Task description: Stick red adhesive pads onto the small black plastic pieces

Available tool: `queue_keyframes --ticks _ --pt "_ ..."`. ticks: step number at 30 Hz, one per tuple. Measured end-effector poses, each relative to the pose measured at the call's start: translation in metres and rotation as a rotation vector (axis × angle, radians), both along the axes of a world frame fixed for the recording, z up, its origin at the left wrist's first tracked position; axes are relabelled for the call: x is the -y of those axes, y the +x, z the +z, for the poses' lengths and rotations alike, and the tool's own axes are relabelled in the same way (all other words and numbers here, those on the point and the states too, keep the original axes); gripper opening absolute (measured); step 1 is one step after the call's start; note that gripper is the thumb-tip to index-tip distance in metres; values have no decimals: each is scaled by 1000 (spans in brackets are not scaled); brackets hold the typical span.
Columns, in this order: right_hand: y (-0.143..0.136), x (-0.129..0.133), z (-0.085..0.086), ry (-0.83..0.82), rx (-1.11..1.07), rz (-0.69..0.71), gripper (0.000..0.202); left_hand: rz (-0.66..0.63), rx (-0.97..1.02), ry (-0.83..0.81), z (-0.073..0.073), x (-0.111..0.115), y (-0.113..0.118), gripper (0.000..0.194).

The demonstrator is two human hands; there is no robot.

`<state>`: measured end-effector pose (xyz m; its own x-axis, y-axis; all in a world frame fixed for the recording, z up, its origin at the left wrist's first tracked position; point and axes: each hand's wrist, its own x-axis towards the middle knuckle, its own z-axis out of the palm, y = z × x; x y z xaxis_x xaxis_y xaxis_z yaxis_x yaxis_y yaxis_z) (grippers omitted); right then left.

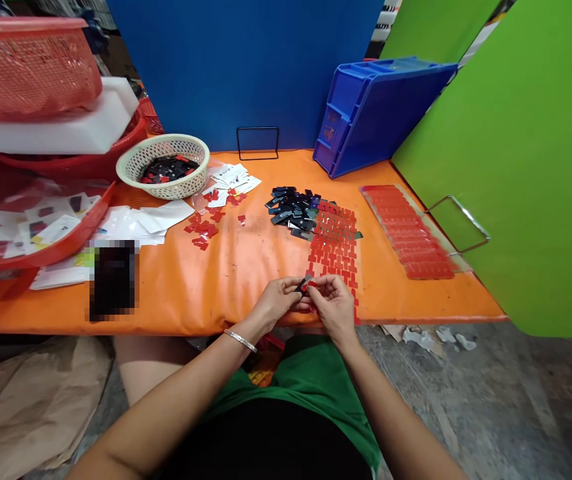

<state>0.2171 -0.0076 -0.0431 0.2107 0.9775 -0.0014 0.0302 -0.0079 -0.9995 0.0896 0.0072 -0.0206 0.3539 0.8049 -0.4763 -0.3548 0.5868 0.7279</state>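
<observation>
My left hand pinches a small dark flat piece near the table's front edge. Against that piece, the fingertips of my right hand are closed on a small red sticker. Both hands meet over the lower end of a sheet of red T-shaped stickers, which they partly cover. Just beyond, a heap of black flat pieces overlaps the sheet's upper left corner. Loose red bits lie scattered to the left.
A cream basket of black and red pieces stands at the back left, near white papers. Red baskets are stacked at far left. A blue crate leans at the back right, behind another red sheet. Green panels border the right.
</observation>
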Motion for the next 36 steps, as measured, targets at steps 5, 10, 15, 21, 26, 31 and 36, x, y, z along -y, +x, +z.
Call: queue_keyframes --ticks 5,10,15,21,26,31,36 --pt "-2 0 0 8 12 -9 22 13 0 -4 1 0 1 29" --pt "-1 0 0 0 40 -2 21 13 1 -1 2 1 0 29" --pt "-3 1 2 1 64 -9 21 13 15 15 -1 1 -1 26" --pt "-3 0 2 19 80 -15 20 2 11 31 -3 1 -1 26" --pt "-3 -1 -2 27 78 -16 18 5 7 34 -2 1 -1 24" --pt "-4 2 -3 43 103 -18 19 72 -63 -5 0 1 6 13" --pt "-8 11 6 100 172 -16 13 122 -75 -14 2 2 11 10"
